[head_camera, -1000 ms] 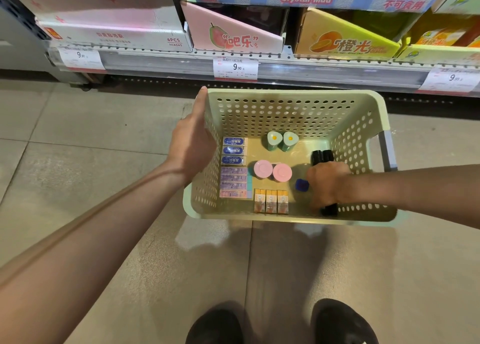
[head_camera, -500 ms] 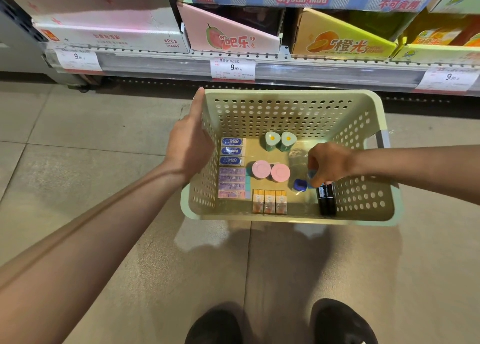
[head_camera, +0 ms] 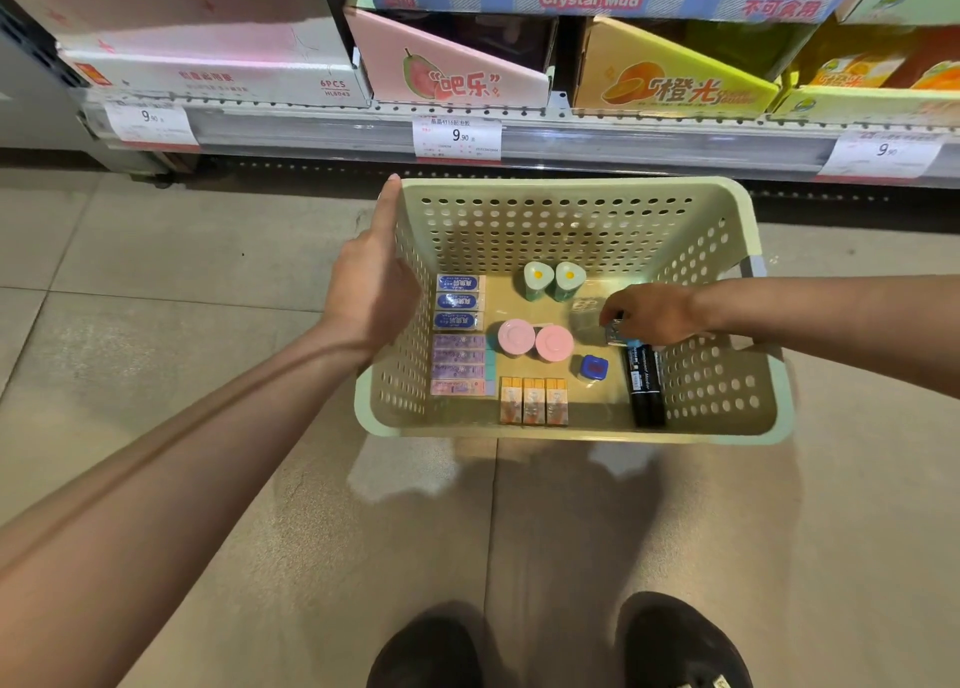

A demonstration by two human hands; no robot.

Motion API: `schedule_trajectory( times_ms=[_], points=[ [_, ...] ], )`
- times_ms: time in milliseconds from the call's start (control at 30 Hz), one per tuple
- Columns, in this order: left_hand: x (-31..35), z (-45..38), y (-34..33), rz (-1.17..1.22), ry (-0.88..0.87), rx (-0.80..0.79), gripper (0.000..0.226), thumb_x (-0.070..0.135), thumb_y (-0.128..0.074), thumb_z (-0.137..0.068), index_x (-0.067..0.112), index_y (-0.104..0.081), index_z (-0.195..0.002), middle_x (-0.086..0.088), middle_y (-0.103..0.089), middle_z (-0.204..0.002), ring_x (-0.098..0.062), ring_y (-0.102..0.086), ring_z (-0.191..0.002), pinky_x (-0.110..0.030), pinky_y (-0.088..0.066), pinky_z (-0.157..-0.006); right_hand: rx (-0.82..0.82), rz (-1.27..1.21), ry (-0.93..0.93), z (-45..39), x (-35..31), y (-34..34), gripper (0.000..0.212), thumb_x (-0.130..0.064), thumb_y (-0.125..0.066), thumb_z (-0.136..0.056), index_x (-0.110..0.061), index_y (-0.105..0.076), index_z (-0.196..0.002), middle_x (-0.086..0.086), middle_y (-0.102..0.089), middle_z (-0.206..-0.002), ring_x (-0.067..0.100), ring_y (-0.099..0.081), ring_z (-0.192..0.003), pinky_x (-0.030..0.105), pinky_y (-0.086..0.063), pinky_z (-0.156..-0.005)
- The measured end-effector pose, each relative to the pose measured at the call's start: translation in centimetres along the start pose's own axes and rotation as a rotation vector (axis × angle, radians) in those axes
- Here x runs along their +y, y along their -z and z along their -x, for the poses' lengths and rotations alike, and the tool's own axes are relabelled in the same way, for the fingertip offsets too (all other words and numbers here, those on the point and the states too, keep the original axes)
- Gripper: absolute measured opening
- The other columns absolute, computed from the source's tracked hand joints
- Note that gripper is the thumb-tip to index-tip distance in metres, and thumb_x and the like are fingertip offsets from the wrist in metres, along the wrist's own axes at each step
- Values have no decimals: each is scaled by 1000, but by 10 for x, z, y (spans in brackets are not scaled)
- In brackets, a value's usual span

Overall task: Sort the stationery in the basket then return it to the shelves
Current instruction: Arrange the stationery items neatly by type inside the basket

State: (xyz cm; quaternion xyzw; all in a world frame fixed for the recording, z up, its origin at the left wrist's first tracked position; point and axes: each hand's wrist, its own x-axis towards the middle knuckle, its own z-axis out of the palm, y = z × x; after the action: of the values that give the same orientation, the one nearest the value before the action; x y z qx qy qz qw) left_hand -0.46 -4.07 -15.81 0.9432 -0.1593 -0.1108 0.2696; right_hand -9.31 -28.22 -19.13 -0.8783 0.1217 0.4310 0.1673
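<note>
A pale green perforated basket (head_camera: 571,188) is held over the floor. My left hand (head_camera: 371,282) grips its left wall. Inside, my right hand (head_camera: 649,313) pinches a small blue-and-clear packet (head_camera: 615,331) near the right side. Below that hand lie two black markers (head_camera: 644,383) along the right wall. Blue erasers (head_camera: 457,300) and purple erasers (head_camera: 460,365) are stacked at the left. Two green round items (head_camera: 553,279) stand at the back, two pink round ones (head_camera: 535,339) in the middle, orange packs (head_camera: 532,399) at the front, and a small blue item (head_camera: 595,368) beside them.
A shop shelf (head_camera: 519,131) with price tags runs across the top, holding a pink display box (head_camera: 447,64), a yellow-orange box (head_camera: 670,74) and a white box (head_camera: 208,69). Grey tiled floor lies below. My two black shoes (head_camera: 561,646) are at the bottom edge.
My right hand let go of the black markers at the basket's right wall, moved back toward the middle and closed on a small packet. The left hand stayed on the basket.
</note>
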Motion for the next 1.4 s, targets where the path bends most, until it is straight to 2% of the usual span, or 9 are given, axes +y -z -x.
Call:
schedule_trajectory(
  times_ms=[100, 200, 300, 433, 600, 867, 1033, 1133, 1400],
  points=[
    [2, 1, 1, -3, 6, 1, 76, -7, -39, -84, 19, -10, -150, -22, -62, -101, -23, -45, -76, -31, -34, -69, -57, -127, -40, -4, 5, 0, 32, -8, -40, -97, -2, -49, -127, 15, -58, -109, 18, -59, -69, 21, -52, -56],
    [3, 1, 1, -2, 14, 0, 76, -6, -40, -84, 19, -11, -150, -24, -62, -106, -22, -45, -78, -31, -35, -70, -52, -87, -63, -8, 6, -1, 27, -7, -52, -93, 8, -57, -115, 18, -66, -97, 17, -60, -63, 19, -52, -54],
    [4, 2, 1, 1, 20, 2, 75, -4, -40, -85, 21, -11, -149, -24, -62, -106, -22, -45, -78, -30, -35, -71, -30, -20, -67, -5, 2, 0, 27, -8, -66, -84, 5, -65, -107, 9, -66, -77, 17, -61, -61, 21, -52, -57],
    [3, 1, 1, 11, 26, -3, 75, -4, -40, -86, 21, -11, -149, -23, -62, -107, -22, -45, -78, -30, -36, -72, 107, 247, -22, 4, -2, -9, 30, -16, -72, -76, -11, -65, -105, 3, -67, -102, 23, -64, -95, 26, -48, -71],
    [2, 2, 1, 15, 10, 1, 75, -6, -40, -85, 19, -11, -150, -22, -62, -106, -22, -45, -77, -29, -34, -70, 107, 319, -21, 3, -5, -23, 30, -18, -75, -72, -11, -67, -100, 5, -68, -100, 23, -66, -90, 31, -57, -74],
    [-3, 0, 0, 17, -18, 15, 77, -7, -40, -84, 19, -10, -150, -7, -49, -87, -22, -45, -73, -26, -30, -66, 115, 273, -12, -5, -7, -36, 37, -17, -72, -76, -7, -60, -109, 9, -65, -108, 24, -64, -96, 28, -51, -74],
    [-5, -1, -1, 1, -43, 14, 76, -7, -40, -84, 17, -10, -150, -6, -48, -79, -15, -37, -56, -18, -22, -57, 125, 263, 2, -7, -9, -42, 41, -24, -70, -78, -7, -54, -112, 10, -62, -109, 26, -63, -98, 32, -54, -80],
    [-5, 0, -2, 8, -51, 16, 76, -7, -40, -84, 17, -10, -150, -5, -48, -81, -14, -39, -59, -20, -24, -60, 139, 266, 7, -8, -9, -46, 43, -30, -69, -79, -9, -53, -112, 8, -62, -109, 25, -62, -97, 32, -53, -78],
    [-6, -1, -3, 14, -68, 34, 75, -6, -40, -85, 16, -10, -150, -4, -50, -85, -18, -45, -71, -24, -29, -63, 200, 309, 12, -7, -10, -49, 33, -27, -64, -83, -9, -58, -110, 7, -64, -105, 23, -64, -93, 35, -56, -78]
  ],
)
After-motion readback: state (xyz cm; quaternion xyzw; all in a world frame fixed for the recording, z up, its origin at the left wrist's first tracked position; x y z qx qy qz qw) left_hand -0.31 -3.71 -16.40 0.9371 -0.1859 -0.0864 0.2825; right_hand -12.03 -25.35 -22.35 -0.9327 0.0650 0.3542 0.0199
